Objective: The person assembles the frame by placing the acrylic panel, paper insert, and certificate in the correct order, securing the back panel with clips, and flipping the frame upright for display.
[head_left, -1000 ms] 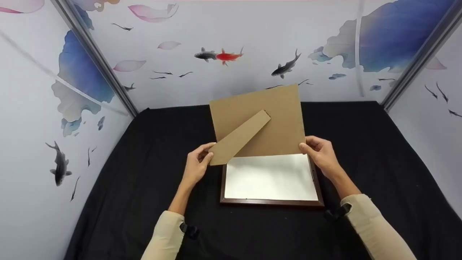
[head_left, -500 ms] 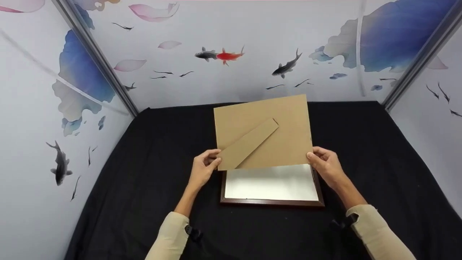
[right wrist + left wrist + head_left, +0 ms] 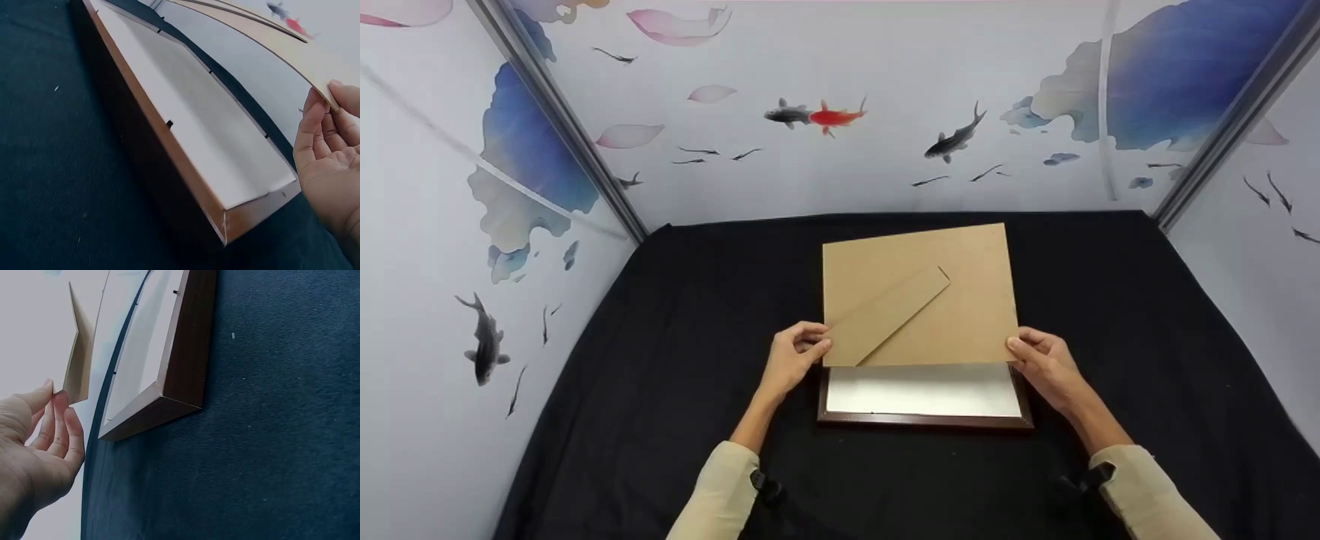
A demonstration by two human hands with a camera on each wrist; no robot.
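Note:
A brown picture frame (image 3: 922,421) lies face down on the black cloth, its inside lined with a white sheet (image 3: 922,390). Small dark tabs stick out along its inner edges in the wrist views. Above it I hold a tan backing board (image 3: 960,322), tilted, with an easel leg (image 3: 889,319) lying diagonally across it. My left hand (image 3: 795,360) pinches the board's near left corner, where the leg's wide end is. At the near right corner my right hand (image 3: 1046,367) pinches it between thumb and fingers. The board hides the frame's far part in the head view.
Black cloth (image 3: 697,300) covers the table around the frame. White panels (image 3: 840,60) painted with fish and petals stand behind and on both sides, joined by grey metal posts (image 3: 622,195). A few tiny light specks dot the cloth.
Both hands have brought the backing board down and a little to the right, toward the frame. More of the white sheet is covered, and the easel leg now lies flatter against the board.

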